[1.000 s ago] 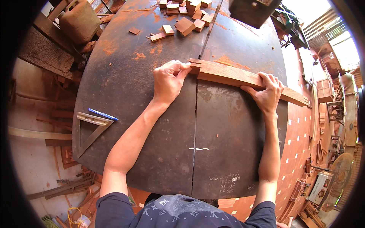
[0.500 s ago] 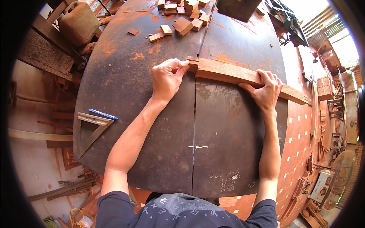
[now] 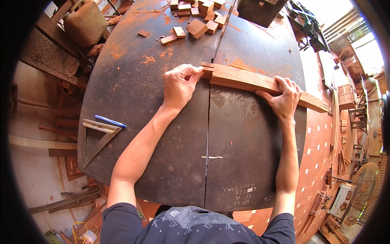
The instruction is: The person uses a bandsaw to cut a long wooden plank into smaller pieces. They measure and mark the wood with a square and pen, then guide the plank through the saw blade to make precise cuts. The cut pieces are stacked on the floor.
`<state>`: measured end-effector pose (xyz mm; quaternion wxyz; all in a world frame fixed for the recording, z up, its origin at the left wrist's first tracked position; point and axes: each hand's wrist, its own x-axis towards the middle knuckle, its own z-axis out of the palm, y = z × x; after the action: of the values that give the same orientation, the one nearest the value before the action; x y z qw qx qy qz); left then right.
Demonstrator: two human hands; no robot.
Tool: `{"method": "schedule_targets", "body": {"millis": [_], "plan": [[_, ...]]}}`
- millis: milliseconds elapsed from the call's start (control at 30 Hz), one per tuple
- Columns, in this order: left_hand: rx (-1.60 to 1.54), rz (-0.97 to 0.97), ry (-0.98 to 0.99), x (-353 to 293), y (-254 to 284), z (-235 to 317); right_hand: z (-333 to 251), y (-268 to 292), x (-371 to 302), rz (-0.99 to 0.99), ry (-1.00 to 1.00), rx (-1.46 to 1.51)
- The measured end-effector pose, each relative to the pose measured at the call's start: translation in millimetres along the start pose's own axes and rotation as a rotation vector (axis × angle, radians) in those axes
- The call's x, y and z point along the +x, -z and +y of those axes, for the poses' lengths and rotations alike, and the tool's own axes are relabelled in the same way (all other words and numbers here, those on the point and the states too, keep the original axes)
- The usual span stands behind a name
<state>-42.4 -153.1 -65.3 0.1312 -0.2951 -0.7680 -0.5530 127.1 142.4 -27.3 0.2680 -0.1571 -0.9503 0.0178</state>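
A long reddish-brown wooden beam lies across the dark metal table, over the thin slot that runs away from me. My left hand pinches the notched left end of the beam between thumb and fingers. Farther along, my right hand grips the beam from above, its thumb on the near face. The beam's right end, with slots cut in it, sticks out past the table's right edge. Just beyond the left end, a thin upright blade stands in the slot.
Several cut wood blocks and orange sawdust lie at the far side. A dark machine part overhangs there. On the left sit a metal set square and a blue pen. A plastic jerrycan stands beyond the table's left.
Both hands keep their hold on the beam, which stays in nearly the same place. The whole view has shifted slightly.
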Motion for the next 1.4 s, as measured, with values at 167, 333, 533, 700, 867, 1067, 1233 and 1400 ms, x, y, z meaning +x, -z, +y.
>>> {"method": "schedule_targets", "body": {"millis": [167, 333, 533, 700, 867, 1067, 1233, 1400], "plan": [[0.007, 0.008, -0.010, 0.0, -0.5, -0.6, 0.2, -1.0, -0.9, 0.017, 0.016, -0.015], [0.024, 0.008, 0.003, 1.8, -0.5, 2.5, -1.4, -0.3, -1.0, 0.007, -0.008, -0.010], [0.022, 0.007, 0.022, 2.0, -0.6, 2.9, -2.9, 0.1, -1.7, -0.001, -0.014, -0.029], [0.016, -0.001, 0.041, 1.7, 0.7, 5.3, -1.3, -1.2, -2.1, 0.008, -0.009, -0.021], [0.026, 0.001, -0.010, 2.1, 0.2, 1.3, -1.7, -0.4, -2.6, -0.002, -0.012, -0.024], [0.024, -0.001, 0.029, 3.9, 0.2, -0.5, -6.2, -0.1, -4.0, 0.003, -0.034, -0.039], [0.040, -0.012, 0.046, 5.2, -0.6, -0.4, -4.9, -0.8, -4.8, 0.019, -0.027, -0.030], [0.045, -0.013, 0.058, 6.2, -1.3, -1.9, -7.5, -0.3, -4.0, 0.021, -0.032, -0.034]]}}
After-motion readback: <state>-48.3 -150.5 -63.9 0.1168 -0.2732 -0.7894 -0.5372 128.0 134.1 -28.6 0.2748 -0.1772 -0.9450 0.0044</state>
